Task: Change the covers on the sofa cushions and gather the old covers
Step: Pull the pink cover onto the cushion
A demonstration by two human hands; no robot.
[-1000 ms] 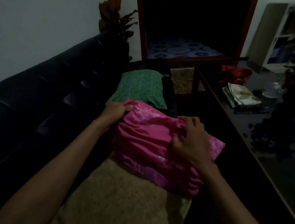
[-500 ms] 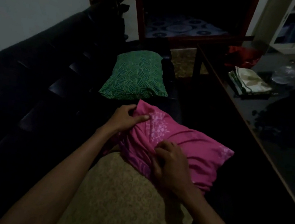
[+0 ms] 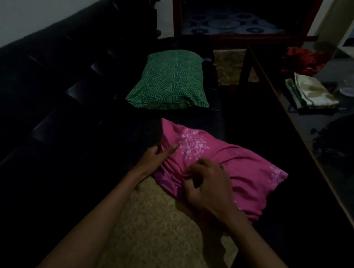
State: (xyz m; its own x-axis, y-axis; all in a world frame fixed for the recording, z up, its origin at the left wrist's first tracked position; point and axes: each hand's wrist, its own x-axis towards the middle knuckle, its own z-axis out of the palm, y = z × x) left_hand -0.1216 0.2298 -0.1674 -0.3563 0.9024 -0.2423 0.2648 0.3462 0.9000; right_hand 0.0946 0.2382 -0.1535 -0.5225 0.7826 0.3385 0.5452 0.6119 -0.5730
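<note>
Bunching the pink cover (image 3: 223, 168) over the far end of the tan cushion (image 3: 158, 238), I have both hands on the cloth. My left hand (image 3: 157, 158) pinches the gathered hem at the cover's left edge, thumb laid on top of the fabric. My right hand (image 3: 207, 186) has its fingers curled into the folds near the middle, gripping a ridge of pleats. The cushion lies lengthwise on the dark sofa (image 3: 42, 99), its near part bare, its far end inside the pink cloth. Further along the seat lies a green cushion (image 3: 171, 82), well apart from my work. On the glass table (image 3: 305, 136) to the right sits a folded stack of covers (image 3: 310, 94).

I judge the cover thin, limp and a little slick, so it gathers easily and may slip if held loosely. The cushion looks soft and light and will buckle rather than slide. The hem at both side edges seems the best hold, drawing it evenly toward me.
</note>
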